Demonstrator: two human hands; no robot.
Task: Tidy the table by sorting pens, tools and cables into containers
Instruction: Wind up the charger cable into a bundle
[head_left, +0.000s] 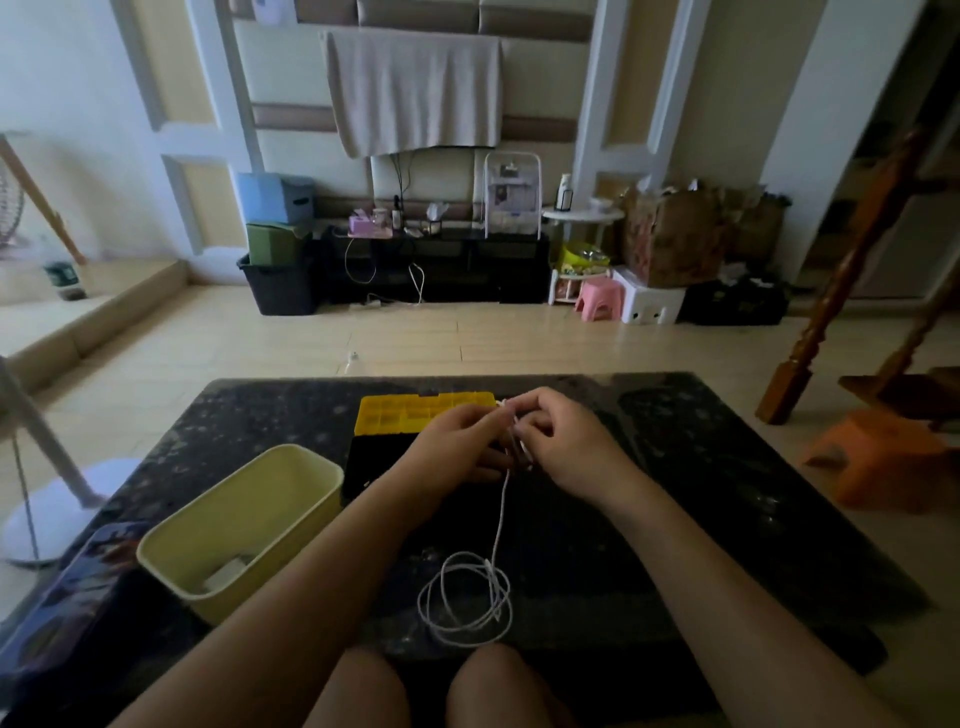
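Both hands, left hand (457, 441) and right hand (566, 447), pinch white cable (470, 603), mid-coiling; loose loops on table (727, 493), cream bin (244, 525) nearly empty.

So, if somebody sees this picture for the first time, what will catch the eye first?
First the left hand and right hand, meeting over the middle of the dark table and holding a white cable, whose loose loops lie near the front edge. Next come the pale yellow bin at the left and the yellow compartment box just behind the hands.
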